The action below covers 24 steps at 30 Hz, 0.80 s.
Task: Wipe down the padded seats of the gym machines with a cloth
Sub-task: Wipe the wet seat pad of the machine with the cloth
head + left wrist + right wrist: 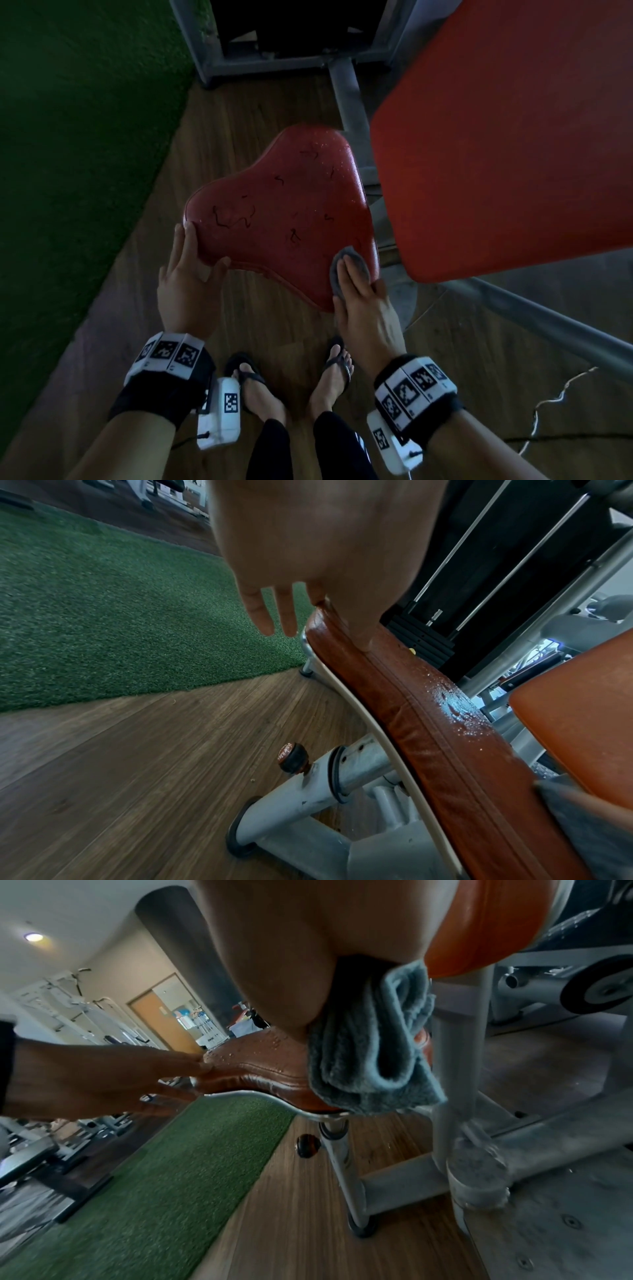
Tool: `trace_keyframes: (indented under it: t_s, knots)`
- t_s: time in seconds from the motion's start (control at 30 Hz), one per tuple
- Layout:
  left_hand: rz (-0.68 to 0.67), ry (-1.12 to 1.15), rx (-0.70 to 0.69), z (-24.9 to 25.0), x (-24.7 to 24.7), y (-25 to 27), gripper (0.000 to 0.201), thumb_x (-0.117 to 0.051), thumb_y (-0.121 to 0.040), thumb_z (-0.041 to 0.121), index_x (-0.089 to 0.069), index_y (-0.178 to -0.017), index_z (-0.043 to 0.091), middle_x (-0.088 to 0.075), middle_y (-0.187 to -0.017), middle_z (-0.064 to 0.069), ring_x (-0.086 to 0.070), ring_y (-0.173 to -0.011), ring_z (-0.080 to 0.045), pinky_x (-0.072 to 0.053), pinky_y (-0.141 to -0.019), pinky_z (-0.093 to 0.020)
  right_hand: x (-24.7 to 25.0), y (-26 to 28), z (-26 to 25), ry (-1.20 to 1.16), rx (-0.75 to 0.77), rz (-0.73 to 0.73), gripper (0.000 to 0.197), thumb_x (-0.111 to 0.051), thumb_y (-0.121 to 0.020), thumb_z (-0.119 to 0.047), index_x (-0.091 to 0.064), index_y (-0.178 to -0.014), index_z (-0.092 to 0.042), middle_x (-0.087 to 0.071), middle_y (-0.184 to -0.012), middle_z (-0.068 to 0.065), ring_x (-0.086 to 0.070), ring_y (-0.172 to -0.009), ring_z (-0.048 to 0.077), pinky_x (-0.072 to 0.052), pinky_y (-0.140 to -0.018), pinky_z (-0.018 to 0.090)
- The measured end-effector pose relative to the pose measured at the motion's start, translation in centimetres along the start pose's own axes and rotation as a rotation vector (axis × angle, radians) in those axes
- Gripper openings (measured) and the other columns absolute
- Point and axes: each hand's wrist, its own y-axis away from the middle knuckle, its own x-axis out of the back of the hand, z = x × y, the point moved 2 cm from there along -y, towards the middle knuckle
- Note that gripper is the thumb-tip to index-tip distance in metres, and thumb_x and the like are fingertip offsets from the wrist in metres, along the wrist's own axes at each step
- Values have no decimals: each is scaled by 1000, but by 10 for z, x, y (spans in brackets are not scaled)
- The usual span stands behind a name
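Both wrists carry black straps with white tagged camera boxes, closest to the head view, and beyond them the work sits on the red padded seat [284,212]. Largest in sight is the orange back pad [507,137], which overhangs the seat's right side; the right arm works just beneath its lower edge and could knock it on a wide sweep. The seat itself is cracked, with dark splits across its top, and beaded with droplets toward the far end. Pooled wet is the main risk: a slick surface could let the pressing hand skid off the near corner, and liquid may well soak into the cracks rather than lift away.

The left hand [190,274] braces the seat's near left edge, thumb on top and fingers loosely spread along the rim, gripping nothing tightly. If the seat swivels on its grey post [308,799], that light hold may not stop it.

The right hand [359,294] lies flat, fingers straight, pressing the grey cloth [349,270] onto the seat's near right corner. From the right wrist view the cloth is bunched and hangs over the edge, so it could slip out from under the palm.
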Motion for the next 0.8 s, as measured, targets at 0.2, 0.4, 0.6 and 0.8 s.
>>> trace_keyframes:
  t_s: [0.2,0.4,0.6,0.8]
  knots:
    - [6,26,17,-1,-2,1,79,-62,-92,41,-16,-155,33,-15,-162,8,-33,-139,-36,-36,-106,-51,1,-27,-12,-69,-10,31,53,-33,-94,-31,-56,-135,-7,-48,-147,6,-49,-120,25,-46,-101,36]
    - [8,33,26,-1,-2,1,79,-61,-92,42,-14,-155,35,-14,-162,11,-34,-139,-34,-36,-107,-52,-3,-4,-19,7,172,-35,51,-52,-92,-25,-48,-142,-17,-41,-152,-5,-55,-103,23,-57,-72,31]
    - [27,65,9,-4,-4,2,78,-61,-92,41,-17,-155,31,-15,-162,9,-35,-140,-30,-32,-109,-45,-15,-39,-30,26,246,-112,46,-39,-100,-29,-44,-145,-20,-34,-156,-7,-54,-111,24,-50,-87,33]
    - [31,57,38,-2,-3,2,78,-62,-91,41,-17,-155,35,-16,-161,14,-36,-137,-34,-37,-103,-46,-7,-43,-47,7,204,-116,49,-42,-97,-30,-45,-144,-18,-39,-153,-6,-50,-103,24,-52,-81,33]
